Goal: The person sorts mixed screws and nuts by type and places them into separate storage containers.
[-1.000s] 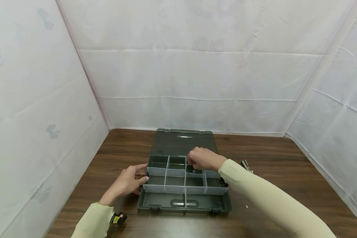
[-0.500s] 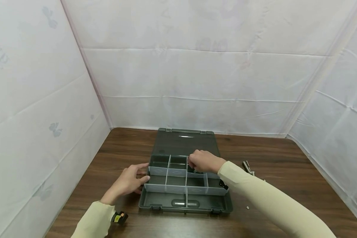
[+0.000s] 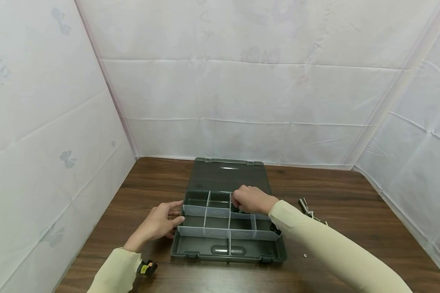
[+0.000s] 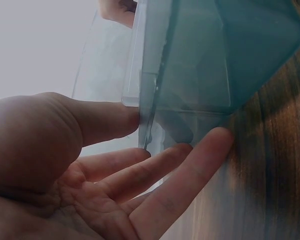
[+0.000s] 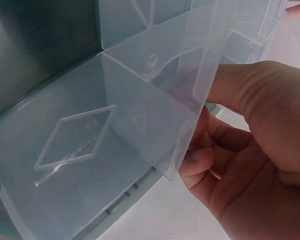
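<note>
Against the loosely extended left fingers [image 4: 182, 180], steady the box [image 3: 199, 244] lightly while right fingers [image 5: 197, 161] curl beside the divider [image 5: 135, 100], any grip hidden.

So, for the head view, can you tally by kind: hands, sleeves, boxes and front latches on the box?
Hands: 2 (left hand, right hand)
Sleeves: 2 (left sleeve, right sleeve)
Box: 1
Front latches: 2 (left latch, right latch)
Total: 7
</note>
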### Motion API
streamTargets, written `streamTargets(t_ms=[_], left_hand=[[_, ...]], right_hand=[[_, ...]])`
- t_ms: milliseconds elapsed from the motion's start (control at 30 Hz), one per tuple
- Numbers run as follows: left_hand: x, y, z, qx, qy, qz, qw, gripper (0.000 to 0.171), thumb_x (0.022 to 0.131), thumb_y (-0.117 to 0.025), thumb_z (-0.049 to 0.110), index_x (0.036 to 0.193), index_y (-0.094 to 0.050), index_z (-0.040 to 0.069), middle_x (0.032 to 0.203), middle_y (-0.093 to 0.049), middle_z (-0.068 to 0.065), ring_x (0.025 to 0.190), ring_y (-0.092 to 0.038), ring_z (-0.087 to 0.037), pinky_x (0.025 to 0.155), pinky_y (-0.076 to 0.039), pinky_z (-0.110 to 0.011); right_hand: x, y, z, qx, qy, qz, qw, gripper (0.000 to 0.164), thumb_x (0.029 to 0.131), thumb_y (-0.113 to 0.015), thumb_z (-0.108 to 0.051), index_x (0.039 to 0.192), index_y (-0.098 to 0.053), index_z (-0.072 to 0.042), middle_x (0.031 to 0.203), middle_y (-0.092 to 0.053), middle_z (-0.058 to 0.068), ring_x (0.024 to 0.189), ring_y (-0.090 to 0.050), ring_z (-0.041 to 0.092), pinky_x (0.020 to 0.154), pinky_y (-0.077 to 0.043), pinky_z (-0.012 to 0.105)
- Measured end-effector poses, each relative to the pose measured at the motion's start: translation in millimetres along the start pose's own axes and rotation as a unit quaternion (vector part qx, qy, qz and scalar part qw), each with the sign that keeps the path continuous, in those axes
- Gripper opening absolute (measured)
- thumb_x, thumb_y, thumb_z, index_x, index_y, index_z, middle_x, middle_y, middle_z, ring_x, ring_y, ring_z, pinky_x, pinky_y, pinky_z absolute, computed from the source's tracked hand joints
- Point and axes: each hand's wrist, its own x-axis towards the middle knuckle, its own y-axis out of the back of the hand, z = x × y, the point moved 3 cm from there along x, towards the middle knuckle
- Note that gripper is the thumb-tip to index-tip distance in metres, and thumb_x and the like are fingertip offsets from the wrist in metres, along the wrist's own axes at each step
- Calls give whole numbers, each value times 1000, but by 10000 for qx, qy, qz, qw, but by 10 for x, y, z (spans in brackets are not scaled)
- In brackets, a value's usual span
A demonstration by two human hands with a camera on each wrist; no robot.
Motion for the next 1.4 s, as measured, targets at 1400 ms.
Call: streamTargets(t_ms=[1400], left_hand=[[-2,96,-68,-44,25,-90,9999,59,99,-69,6,153,-45,-1,133,-63,-29,86,-74,-26,56,-61,-38]], right_hand=[[-1145,169,1046,625,-1088,592,9903,14,93,-69,8,99,-75,-3,87,-71,8,74,-65,13,65,-56,32]])
